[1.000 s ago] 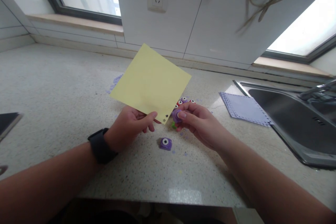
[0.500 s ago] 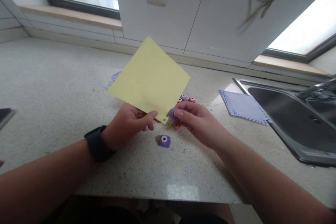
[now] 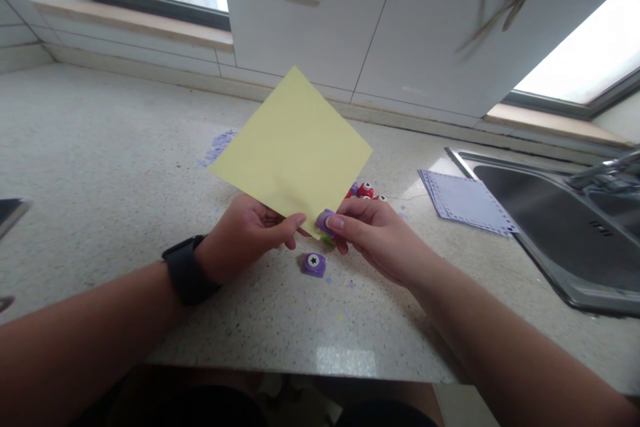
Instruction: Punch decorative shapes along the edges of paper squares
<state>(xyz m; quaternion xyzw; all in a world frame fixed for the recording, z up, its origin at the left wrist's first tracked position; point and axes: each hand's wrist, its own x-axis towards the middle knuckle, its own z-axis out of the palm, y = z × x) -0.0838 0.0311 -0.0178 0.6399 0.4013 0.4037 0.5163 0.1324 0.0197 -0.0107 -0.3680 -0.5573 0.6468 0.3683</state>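
A sheet of yellow paper [image 3: 295,147] is tilted up above the counter, one corner toward me. My left hand [image 3: 260,227] pinches its lower left edge, thumb on top and fingers beneath. My right hand [image 3: 375,230] grips a small purple craft punch [image 3: 326,221] at the paper's near corner, thumb on its white button. The punch covers part of that corner. Below the paper, a second purple craft punch with a star on its button [image 3: 314,264] stands on the counter. Something green shows under the held punch, partly hidden.
Red and purple punches [image 3: 366,189] cluster behind my right hand. Punched lilac sheets [image 3: 467,203] lie against the steel sink [image 3: 545,233] at right. Lilac paper bits [image 3: 220,147] are heaped left of the yellow paper. A dark flat object [image 3: 13,213] sits at the far left.
The punch in my right hand has moved slightly left onto the near corner, covering the star holes seen there before. The paper has shifted a little to the right.
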